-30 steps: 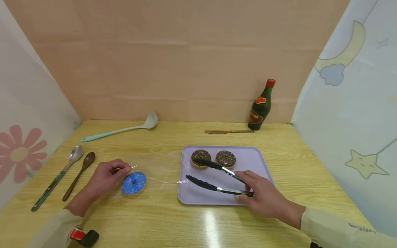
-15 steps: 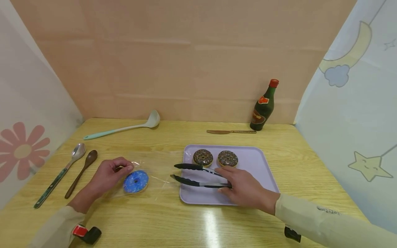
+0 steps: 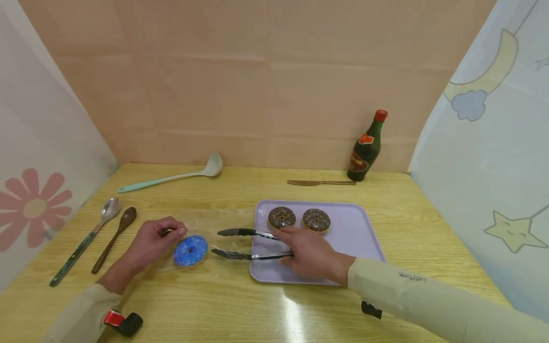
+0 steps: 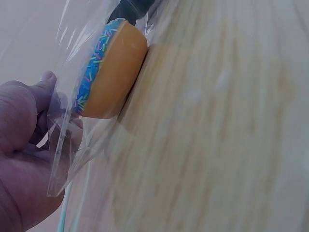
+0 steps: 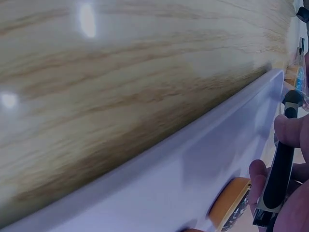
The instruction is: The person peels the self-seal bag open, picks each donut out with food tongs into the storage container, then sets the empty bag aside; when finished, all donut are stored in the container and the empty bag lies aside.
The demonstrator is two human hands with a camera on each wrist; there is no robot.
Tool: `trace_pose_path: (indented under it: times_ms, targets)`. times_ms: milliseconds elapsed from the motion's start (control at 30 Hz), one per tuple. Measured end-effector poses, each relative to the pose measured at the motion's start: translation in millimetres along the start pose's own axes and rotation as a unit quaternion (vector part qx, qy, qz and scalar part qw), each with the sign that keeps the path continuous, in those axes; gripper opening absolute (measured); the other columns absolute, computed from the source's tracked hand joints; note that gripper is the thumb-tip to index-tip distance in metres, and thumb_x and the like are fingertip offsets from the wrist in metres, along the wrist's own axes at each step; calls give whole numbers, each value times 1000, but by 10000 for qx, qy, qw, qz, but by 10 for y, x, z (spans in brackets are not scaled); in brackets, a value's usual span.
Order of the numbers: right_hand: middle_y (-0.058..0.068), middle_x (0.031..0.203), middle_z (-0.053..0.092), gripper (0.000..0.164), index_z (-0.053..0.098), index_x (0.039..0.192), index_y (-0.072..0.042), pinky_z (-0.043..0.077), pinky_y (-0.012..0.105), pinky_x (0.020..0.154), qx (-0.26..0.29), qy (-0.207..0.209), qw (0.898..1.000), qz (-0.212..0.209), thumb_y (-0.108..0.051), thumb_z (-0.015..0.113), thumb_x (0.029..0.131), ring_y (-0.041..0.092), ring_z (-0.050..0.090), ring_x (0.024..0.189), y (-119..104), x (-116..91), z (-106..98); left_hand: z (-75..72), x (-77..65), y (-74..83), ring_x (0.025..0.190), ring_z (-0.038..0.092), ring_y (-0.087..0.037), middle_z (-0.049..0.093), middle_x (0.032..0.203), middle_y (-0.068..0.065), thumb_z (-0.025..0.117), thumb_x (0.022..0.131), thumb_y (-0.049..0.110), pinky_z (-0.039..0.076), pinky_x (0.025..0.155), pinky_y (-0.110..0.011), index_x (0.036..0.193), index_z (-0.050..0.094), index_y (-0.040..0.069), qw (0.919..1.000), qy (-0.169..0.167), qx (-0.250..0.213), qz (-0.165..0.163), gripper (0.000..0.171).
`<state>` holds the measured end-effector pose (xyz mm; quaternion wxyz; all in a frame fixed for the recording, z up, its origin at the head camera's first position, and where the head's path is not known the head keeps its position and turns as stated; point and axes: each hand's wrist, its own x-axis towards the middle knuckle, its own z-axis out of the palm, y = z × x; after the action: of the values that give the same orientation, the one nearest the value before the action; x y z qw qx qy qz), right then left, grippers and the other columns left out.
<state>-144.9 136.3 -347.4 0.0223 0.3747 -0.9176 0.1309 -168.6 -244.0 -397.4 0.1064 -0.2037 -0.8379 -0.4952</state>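
Note:
My left hand (image 3: 152, 240) pinches the edge of a clear plastic bag (image 4: 65, 145) lying on the table. In the bag is a doughnut (image 3: 190, 251) with blue icing and sprinkles, close beside the fingertips. My right hand (image 3: 305, 252) grips metal tongs (image 3: 263, 256) with black scalloped tips, spread apart and pointing left. Those tips overlap the bag's right part, a short way from the blue doughnut. Beneath the right hand lies a lilac tray (image 3: 347, 233), where two chocolate-iced doughnuts (image 3: 316, 220) sit side by side near the far edge.
Left of the left hand lie a brown wooden spoon (image 3: 115, 238) and a metal spoon (image 3: 86, 240) with a green handle. Farther back are a ladle (image 3: 182, 176), a copper-coloured knife (image 3: 321, 183) and a green bottle (image 3: 364, 152). Cloth walls enclose the back and sides.
My right hand has moved left with the tongs, from above the tray to where the tips overlap the bag. The left hand keeps its pinch on the bag, and the blue doughnut stays put.

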Motion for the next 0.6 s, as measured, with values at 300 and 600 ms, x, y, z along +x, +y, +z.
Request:
trace_pose_path:
  times_ms: [300, 600]
  targets:
    - [10, 131, 53, 61, 53, 134, -7, 48, 40, 83, 100, -223, 9996, -124, -25, 76, 80, 26, 56, 111, -37, 102, 47, 3, -7, 6, 72, 56, -12, 65, 85, -13, 61, 92, 1, 47, 62, -20, 91, 69, 0, 9999, 36, -123, -4, 8]
    - [11, 136, 50, 65, 52, 135, -8, 50, 41, 78, -6, -272, 9994, -233, -29, 76, 78, 28, 58, 108, -77, 173, 59, 31, -30, 39, 70, 56, -12, 65, 83, -13, 61, 92, 2, 47, 60, -21, 91, 69, -1, 9998, 124, -129, -74, 9]
